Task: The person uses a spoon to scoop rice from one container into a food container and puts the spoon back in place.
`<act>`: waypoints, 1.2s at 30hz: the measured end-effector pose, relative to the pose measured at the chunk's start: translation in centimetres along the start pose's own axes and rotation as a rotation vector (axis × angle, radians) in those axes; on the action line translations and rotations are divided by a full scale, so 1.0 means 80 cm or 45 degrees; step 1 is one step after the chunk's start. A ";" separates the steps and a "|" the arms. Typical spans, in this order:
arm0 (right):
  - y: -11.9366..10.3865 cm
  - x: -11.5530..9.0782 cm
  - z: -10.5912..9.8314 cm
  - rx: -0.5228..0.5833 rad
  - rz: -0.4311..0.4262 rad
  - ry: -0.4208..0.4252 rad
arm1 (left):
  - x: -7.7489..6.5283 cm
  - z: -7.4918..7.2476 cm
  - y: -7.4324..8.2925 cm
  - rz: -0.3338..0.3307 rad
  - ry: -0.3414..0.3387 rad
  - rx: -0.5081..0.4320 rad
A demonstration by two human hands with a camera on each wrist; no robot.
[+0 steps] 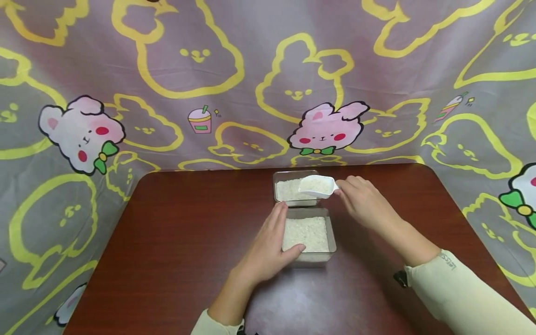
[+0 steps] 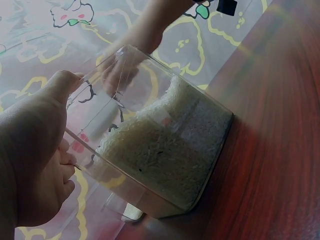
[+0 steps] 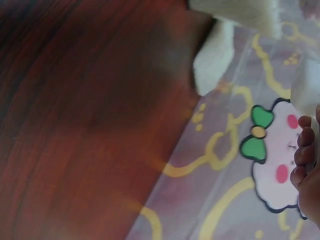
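Note:
Two clear rectangular containers of white rice stand one behind the other: the near container (image 1: 331,242) and the smaller far container (image 1: 274,188). My left hand (image 1: 268,246) holds the near container at its left side, thumb over the front rim and fingers along the left wall. The left wrist view shows the rice (image 2: 160,140) through that container's wall, sloping higher on one side. My right hand (image 1: 362,197) grips the handle of a white scoop (image 1: 328,186) loaded with rice, held above the far container. In the right wrist view, the scoop (image 3: 305,90) is partly cut off.
The containers stand on a dark red-brown wooden table (image 1: 188,223). Behind and around it hangs a grey-pink curtain (image 1: 251,102) printed with cartoon animals, close to the table's back edge. Light long sleeves cover both forearms.

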State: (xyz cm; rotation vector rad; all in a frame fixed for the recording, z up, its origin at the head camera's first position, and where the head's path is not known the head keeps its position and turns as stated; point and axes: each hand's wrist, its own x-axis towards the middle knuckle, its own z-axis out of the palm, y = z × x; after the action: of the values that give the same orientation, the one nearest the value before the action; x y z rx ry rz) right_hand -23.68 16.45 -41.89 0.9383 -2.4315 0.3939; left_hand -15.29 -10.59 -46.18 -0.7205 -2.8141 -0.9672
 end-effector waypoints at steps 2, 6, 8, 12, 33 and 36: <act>0.006 0.000 0.006 -0.021 0.008 -0.013 | -0.001 0.000 0.001 0.004 -0.001 0.001; 0.017 0.001 0.017 -0.086 0.005 -0.049 | -0.002 0.000 0.002 0.015 -0.002 0.009; 0.021 0.003 0.020 -0.129 -0.008 -0.075 | -0.002 0.000 0.002 0.021 0.000 0.011; 0.024 0.008 0.025 -0.216 -0.029 -0.148 | -0.002 0.001 0.002 0.030 0.007 0.014; 0.010 0.034 0.018 -0.558 -0.198 -0.261 | -0.001 -0.001 -0.001 0.039 0.029 0.006; 0.009 0.038 0.016 -0.592 -0.206 -0.273 | 0.000 -0.001 -0.002 0.033 0.024 0.008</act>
State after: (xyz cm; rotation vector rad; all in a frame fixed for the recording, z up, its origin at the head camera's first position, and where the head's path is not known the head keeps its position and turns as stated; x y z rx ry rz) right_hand -26.52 14.75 -41.34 0.9910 -2.4481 -0.3353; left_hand -15.34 -10.75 -46.20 -0.7412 -2.7832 -0.9552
